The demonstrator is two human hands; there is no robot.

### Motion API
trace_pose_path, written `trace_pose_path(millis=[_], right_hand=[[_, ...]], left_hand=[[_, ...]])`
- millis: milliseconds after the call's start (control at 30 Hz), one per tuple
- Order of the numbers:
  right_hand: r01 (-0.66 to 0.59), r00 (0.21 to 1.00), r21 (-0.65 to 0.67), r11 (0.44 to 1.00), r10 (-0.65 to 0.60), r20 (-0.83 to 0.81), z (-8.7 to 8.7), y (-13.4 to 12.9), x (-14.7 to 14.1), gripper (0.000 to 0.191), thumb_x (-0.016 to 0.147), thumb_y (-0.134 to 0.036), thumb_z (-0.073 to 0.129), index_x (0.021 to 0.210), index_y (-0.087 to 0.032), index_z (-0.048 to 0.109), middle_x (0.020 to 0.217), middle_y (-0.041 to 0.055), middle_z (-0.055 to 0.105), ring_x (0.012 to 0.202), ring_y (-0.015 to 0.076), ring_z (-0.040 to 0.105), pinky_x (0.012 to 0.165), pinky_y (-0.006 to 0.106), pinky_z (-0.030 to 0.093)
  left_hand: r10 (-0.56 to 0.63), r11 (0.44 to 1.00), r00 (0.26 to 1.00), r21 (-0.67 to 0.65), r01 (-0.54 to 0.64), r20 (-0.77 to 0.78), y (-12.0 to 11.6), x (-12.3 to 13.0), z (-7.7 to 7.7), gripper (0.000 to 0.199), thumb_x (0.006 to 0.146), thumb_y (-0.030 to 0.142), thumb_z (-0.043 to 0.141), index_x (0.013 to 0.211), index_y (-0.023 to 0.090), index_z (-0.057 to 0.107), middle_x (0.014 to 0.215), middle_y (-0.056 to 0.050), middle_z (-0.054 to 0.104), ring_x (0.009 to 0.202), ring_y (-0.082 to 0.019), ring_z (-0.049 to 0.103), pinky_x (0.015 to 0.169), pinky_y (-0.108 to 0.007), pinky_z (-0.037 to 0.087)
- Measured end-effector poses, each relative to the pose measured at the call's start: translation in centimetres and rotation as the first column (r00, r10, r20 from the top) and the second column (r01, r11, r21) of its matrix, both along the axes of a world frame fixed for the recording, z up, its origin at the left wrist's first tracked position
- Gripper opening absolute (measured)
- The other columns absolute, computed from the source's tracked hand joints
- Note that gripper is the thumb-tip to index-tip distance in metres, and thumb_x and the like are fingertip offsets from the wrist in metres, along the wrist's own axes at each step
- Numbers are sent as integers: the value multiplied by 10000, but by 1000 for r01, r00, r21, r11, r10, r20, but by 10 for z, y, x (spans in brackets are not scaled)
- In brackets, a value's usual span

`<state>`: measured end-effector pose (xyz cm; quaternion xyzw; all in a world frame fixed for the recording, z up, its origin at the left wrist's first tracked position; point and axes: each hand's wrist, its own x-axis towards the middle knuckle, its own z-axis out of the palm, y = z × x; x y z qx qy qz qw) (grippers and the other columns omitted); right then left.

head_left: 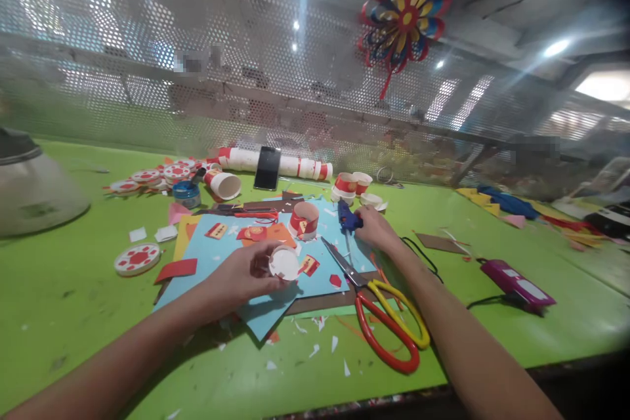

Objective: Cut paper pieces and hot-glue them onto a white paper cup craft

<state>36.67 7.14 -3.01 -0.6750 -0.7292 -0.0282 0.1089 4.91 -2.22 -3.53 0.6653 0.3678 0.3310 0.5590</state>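
Note:
My left hand [256, 269] holds a small white paper cup bottom [284, 264] by its edge, its round face turned up towards me. At the right of the blue paper [221, 269], my right hand [371, 224] has its fingers around the blue glue gun [348, 216]. Large scissors [364, 283] with one red and one yellow handle lie between my arms, blades pointing away. A red and white cup ring [304, 220] stands on the paper just beyond my left hand. Red and yellow cut pieces [310, 265] lie around it.
A phone [267, 168] leans on a long tube of paper cups [241, 161] at the back. Cut cups [344, 185], a blue jar [186, 193] and a decorated disc [138, 258] stand or lie around. A purple corded device [516, 283] is at right. A paper flower [406, 16] hangs above.

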Motion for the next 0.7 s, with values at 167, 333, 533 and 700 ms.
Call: trace_pose_path(millis=[167, 333, 533, 700], right_hand=[[0, 990, 29, 1000, 4, -141, 4, -1, 6, 338, 694, -179, 594, 1030, -142, 605, 1054, 112, 635, 935, 235, 579, 783, 295, 425], [27, 957, 81, 996, -3, -289, 8, -2, 10, 334, 678, -223, 605, 1001, -148, 636, 973, 95, 679, 847, 226, 608, 728, 302, 452], [19, 878, 160, 987, 60, -475, 17, -6, 16, 301, 647, -225, 591, 930, -138, 647, 865, 79, 687, 800, 223, 615, 741, 329, 465], [-44, 726, 135, 990, 125, -677, 39, -29, 8, 371, 820, -476, 474, 850, -136, 617, 752, 82, 667, 656, 177, 634, 636, 292, 509]], left_hand=[[0, 1000, 998, 1, 0, -60, -1, 0, 1, 524, 679, 325, 735, 1136, 142, 558, 1024, -98, 670, 899, -216, 624, 804, -340, 475], [-12, 1000, 999, -20, 11, -41, 0, 0, 1, 496, 680, 336, 733, 1101, 134, 569, 1007, -108, 670, 895, -216, 623, 804, -340, 471], [-15, 1000, 998, -24, 13, -61, -1, 0, 2, 483, 680, 344, 734, 1081, 129, 572, 987, -99, 665, 875, -210, 619, 785, -330, 474], [-4, 1000, 1000, -11, 3, -30, -1, 0, 2, 469, 683, 343, 735, 1077, 138, 583, 996, -100, 663, 892, -221, 620, 809, -350, 481]])
